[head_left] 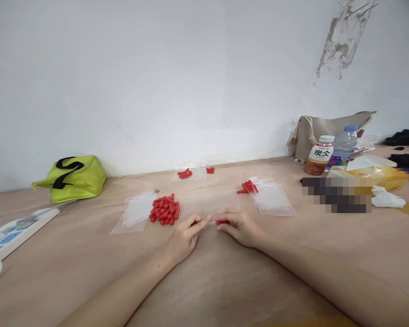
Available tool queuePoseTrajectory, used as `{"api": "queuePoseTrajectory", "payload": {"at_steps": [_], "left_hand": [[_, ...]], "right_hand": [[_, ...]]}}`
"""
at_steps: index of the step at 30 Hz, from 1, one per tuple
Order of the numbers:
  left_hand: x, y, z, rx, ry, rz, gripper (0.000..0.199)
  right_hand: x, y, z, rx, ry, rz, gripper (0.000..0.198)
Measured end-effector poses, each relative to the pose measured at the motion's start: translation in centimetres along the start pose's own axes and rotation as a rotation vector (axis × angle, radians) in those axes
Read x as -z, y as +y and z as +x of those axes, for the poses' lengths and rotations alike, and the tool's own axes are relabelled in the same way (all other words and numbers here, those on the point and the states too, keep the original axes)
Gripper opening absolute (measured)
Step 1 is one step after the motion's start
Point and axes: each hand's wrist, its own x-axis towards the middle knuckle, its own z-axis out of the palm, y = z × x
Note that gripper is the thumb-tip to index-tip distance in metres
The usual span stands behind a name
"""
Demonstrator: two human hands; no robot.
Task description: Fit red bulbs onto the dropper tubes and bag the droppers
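Observation:
My left hand [190, 234] pinches a thin clear tube [211, 223] between thumb and fingers. Facing it, my right hand [240, 227] grips a red rubber dropper bulb [222, 222], which meets the tube's right end; how far the tube sits inside it is hidden. Just beyond both hands lies a row of clear glass tubes [207, 202] side by side. A heap of red rubber bulbs [164, 210] rests left of the row. At its right, several droppers with red bulbs [248, 186] lie partly on clear plastic bags [276, 200].
More clear bags [134, 213] lie at left, and a bag with red-bulbed droppers [191, 173] lies by the wall. A green bag [77, 178] and power strip [17, 238] are far left. At right stand a drink bottle [319, 156], a water bottle [344, 145] and a beige bag [323, 125].

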Motion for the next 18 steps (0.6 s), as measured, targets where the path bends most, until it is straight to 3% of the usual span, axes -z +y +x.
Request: {"api": "queuePoseTrajectory", "payload": {"at_steps": [7, 18], "left_hand": [[0.14, -0.35, 0.01, 0.034, 0.077, -0.109, 0.024], [-0.10, 0.47, 0.18, -0.007, -0.022, -0.100, 0.025]], "right_hand": [[0.24, -0.26, 0.01, 0.048, 0.011, -0.082, 0.016], [0.26, 0.06, -0.61, 0.119, -0.014, -0.175, 0.016]]}}
